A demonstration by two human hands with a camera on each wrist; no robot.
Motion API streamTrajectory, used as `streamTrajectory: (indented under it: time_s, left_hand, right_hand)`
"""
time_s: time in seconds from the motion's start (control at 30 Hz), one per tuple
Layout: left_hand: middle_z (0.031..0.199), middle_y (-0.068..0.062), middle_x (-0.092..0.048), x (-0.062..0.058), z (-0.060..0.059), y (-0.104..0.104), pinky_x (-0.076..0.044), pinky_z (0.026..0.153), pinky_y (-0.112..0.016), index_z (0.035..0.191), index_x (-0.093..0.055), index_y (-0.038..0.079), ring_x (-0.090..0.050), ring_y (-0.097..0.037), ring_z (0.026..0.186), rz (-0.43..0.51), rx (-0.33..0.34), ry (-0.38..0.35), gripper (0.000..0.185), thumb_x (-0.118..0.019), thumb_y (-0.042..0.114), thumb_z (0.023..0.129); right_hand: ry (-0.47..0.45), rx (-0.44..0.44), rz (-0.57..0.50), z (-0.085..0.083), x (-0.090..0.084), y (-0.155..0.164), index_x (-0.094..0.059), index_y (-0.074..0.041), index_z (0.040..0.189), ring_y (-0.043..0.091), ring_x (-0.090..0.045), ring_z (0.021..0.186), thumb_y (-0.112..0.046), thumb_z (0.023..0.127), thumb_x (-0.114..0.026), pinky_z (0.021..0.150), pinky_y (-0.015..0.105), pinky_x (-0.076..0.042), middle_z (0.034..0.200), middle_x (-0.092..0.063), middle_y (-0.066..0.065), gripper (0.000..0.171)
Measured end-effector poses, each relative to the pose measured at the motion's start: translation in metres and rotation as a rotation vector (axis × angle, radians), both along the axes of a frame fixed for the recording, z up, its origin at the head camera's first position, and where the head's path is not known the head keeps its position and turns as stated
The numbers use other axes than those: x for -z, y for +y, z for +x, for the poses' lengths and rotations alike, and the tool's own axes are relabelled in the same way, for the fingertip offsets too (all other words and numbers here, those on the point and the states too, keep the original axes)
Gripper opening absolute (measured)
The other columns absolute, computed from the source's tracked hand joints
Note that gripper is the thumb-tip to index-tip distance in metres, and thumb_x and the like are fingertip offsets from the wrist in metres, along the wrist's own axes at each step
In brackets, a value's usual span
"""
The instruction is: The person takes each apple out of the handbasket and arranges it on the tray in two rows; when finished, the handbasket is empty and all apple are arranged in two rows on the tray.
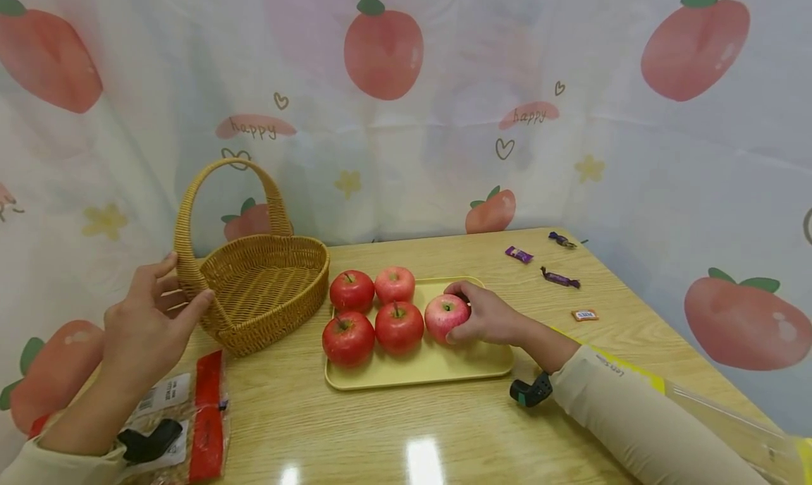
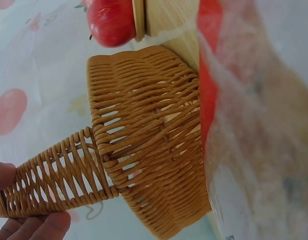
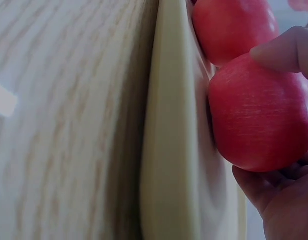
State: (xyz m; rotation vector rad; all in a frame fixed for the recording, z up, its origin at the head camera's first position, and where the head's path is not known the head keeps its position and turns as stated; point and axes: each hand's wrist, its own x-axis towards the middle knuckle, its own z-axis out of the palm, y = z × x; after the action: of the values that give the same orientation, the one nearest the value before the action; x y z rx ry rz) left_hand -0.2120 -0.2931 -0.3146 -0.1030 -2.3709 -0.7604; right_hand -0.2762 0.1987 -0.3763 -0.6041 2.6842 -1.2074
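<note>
— Gripping the pinkish apple [image 1: 446, 317], is that the right hand [image 1: 485, 316]?

— Yes, fingers and thumb curl round it where it sits on the yellow tray [image 1: 419, 372], at the tray's right side. The right wrist view shows a fingertip [image 3: 286, 50] on top of the fruit and the palm beneath, with the apple apparently still on the tray.

— And the left hand [image 1: 149, 323]?

— Open, fingers fairly straight, thumb and fingers at the base of the wicker basket's handle [image 1: 190, 252], on the basket's left. I judge it is touching the handle more than clasping it; the left wrist view shows fingertips [image 2: 36, 227] against the weave.

— Which way does the basket [image 1: 263, 287] lie from the held apple?

— To the left, just beyond the tray's left edge, slightly farther back. Four red apples [image 1: 374, 309] sit between them. The right hand is the one on the fruit; the left is the one at the basket.

— Counts?

— Five apples in all, one basket, one tray. Four wrapped sweets [image 1: 558, 277] lie far right on the tabletop [image 1: 380, 436], and a red-edged bag [image 1: 190, 414] sits near left.
</note>
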Motion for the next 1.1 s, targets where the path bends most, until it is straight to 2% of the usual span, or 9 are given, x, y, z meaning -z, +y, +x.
streamTrajectory:
  time_s: [0.33, 0.57, 0.73, 0.87, 1.1]
  left_hand:
    - [0.125, -0.034, -0.067, 0.000, 0.004, 0.002, -0.034, 0.063, 0.009, 0.156, -0.037, 0.008, -0.071, -0.050, 0.102, -0.001, -0.002, -0.006, 0.075, -0.077, 0.025, 0.095]
    - [0.125, -0.034, -0.067, 0.000, 0.002, 0.003, -0.034, 0.063, 0.008, 0.155, -0.037, 0.007, -0.070, -0.051, 0.102, 0.008, 0.001, -0.011, 0.074, -0.077, 0.026, 0.095]
    - [0.126, -0.035, -0.067, -0.001, 0.001, 0.003, -0.034, 0.063, 0.009, 0.155, -0.037, 0.006, -0.070, -0.051, 0.103, 0.007, 0.002, -0.014, 0.074, -0.077, 0.025, 0.096]
    - [0.126, -0.035, -0.066, 0.000, 0.001, 0.003, -0.034, 0.064, 0.009, 0.155, -0.037, 0.006, -0.070, -0.051, 0.103, 0.007, 0.006, -0.009, 0.074, -0.077, 0.024, 0.096]
    - [0.125, -0.034, -0.067, 0.003, 0.000, 0.003, -0.034, 0.065, 0.009, 0.155, -0.038, 0.007, -0.070, -0.052, 0.102, 0.013, 0.017, 0.015, 0.075, -0.079, 0.022, 0.094]
  right_hand:
    - [-0.037, -0.007, 0.016, 0.003, 0.002, 0.003, -0.050, -0.008, 0.140, 0.021, -0.061, 0.112, -0.030, 0.074, -0.090, 0.096, 0.036, -0.058, 0.129, -0.063, 0.006, 0.081]
    - [-0.036, -0.022, 0.026, 0.004, 0.003, 0.005, -0.047, -0.007, 0.147, 0.020, -0.062, 0.113, -0.036, 0.078, -0.088, 0.097, 0.035, -0.057, 0.131, -0.063, 0.006, 0.085]
    - [0.014, -0.026, 0.004, 0.004, -0.001, 0.006, -0.046, -0.002, 0.150, 0.025, -0.060, 0.123, -0.040, 0.090, -0.078, 0.108, 0.045, -0.053, 0.138, -0.062, 0.010, 0.079]
    - [0.044, 0.002, -0.037, 0.002, -0.005, 0.006, -0.049, -0.002, 0.149, 0.031, -0.058, 0.130, -0.039, 0.095, -0.073, 0.116, 0.053, -0.046, 0.142, -0.060, 0.015, 0.070]
    - [0.099, 0.031, -0.139, 0.003, -0.020, 0.005, -0.050, -0.003, 0.148, 0.039, -0.056, 0.137, -0.031, 0.101, -0.069, 0.118, 0.055, -0.044, 0.143, -0.060, 0.017, 0.058]
